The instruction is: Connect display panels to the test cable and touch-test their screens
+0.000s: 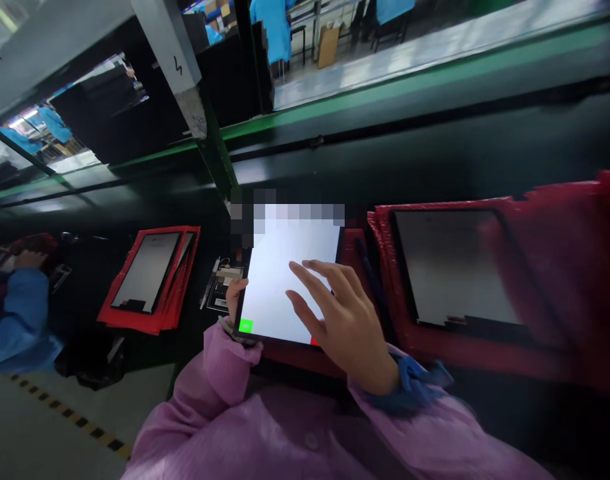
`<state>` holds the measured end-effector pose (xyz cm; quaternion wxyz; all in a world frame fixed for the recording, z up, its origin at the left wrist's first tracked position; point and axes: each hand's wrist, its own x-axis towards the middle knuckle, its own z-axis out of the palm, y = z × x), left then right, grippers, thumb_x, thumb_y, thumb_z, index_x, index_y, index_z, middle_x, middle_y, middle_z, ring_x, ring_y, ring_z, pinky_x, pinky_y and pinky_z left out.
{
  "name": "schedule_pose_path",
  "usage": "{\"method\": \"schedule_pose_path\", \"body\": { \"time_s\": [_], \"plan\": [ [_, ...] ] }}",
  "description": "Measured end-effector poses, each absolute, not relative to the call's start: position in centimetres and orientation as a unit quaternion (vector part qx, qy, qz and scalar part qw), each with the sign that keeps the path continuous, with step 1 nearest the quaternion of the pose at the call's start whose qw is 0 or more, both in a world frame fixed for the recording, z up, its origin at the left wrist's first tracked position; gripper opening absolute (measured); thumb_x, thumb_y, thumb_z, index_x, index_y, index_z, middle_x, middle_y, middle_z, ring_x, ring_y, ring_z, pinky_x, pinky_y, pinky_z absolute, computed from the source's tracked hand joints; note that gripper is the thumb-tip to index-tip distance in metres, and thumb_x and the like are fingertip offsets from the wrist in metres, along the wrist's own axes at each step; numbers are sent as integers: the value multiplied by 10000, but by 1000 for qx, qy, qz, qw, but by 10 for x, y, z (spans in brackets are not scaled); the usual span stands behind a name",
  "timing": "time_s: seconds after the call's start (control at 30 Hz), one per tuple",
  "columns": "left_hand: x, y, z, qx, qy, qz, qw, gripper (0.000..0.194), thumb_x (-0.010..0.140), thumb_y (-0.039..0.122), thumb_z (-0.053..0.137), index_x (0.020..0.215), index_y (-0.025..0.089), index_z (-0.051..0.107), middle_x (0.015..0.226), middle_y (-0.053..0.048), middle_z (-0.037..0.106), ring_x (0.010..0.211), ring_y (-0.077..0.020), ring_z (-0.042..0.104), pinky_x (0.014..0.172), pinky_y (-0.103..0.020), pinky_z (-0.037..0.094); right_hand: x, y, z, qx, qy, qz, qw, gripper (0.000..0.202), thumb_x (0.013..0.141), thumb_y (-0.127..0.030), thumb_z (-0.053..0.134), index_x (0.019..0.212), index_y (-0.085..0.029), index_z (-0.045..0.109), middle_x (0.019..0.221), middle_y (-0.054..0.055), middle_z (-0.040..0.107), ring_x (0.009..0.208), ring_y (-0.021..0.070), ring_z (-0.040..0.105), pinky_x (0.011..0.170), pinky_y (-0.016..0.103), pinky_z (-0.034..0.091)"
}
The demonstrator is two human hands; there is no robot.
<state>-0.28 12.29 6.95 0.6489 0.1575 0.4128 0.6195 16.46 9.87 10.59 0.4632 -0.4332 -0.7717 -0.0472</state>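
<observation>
A lit display panel, like a tablet screen, is propped up in front of me. It glows white, with a green block at its lower left corner and a red one at its lower right. My left hand grips its left edge, the thumb on the front rim and the other fingers hidden behind. Over the right half of the screen hovers my right hand, fingers spread and holding nothing; whether a fingertip touches the glass I cannot tell. Beside my left hand lies a small circuit board with a pen-like tool.
Red padded sheets carry another display panel on the right. More red sheets with panels lie to the left. A co-worker's blue sleeve is at far left. A green-and-white post rises behind the bench.
</observation>
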Motion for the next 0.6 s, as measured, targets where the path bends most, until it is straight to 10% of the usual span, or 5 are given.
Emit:
{"method": "schedule_pose_path", "body": {
  "time_s": [0.37, 0.6],
  "plan": [
    [-7, 118, 68, 125, 441, 593, 662, 201, 574, 394, 708, 713, 265, 642, 655, -46, 700, 730, -301, 700, 546, -366, 534, 181, 75, 101, -420, -855, -85, 293, 414, 987, -373, 483, 1249, -92, 637, 1410, 236, 487, 1285, 411, 469, 915, 556, 557],
    [-11, 123, 62, 105, 452, 613, 639, 218, 522, 333, 718, 577, 281, 514, 536, -21, 630, 683, -297, 685, 538, -353, 505, 221, 57, 136, -362, -873, -41, 324, 478, 1012, -388, 432, 1426, -158, 494, 1412, 142, 542, 1243, 286, 550, 945, 428, 551]
  ]
}}
